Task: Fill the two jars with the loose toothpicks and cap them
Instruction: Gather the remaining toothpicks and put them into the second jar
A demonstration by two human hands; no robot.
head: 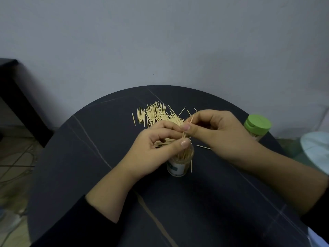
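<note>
A pile of loose toothpicks (156,113) lies on the round dark table (178,202) beyond my hands. An uncapped clear jar (178,166) with a white label stands upright near the table's middle, partly filled with toothpicks. Directly above its mouth, my left hand (156,148) holds a small bundle of toothpicks, thumb and fingers curled round it. My right hand (217,129) pinches a few toothpicks between thumb and forefinger, touching the left hand's fingertips. A second jar (258,129) with a green cap on it stands at the table's right edge, half hidden by my right hand.
Single toothpicks lie on the table by the open jar (191,165) and to its right (203,147). A grey wall rises right behind the table. A dark piece of furniture (16,97) stands at the left, a pale object (316,148) at the right edge.
</note>
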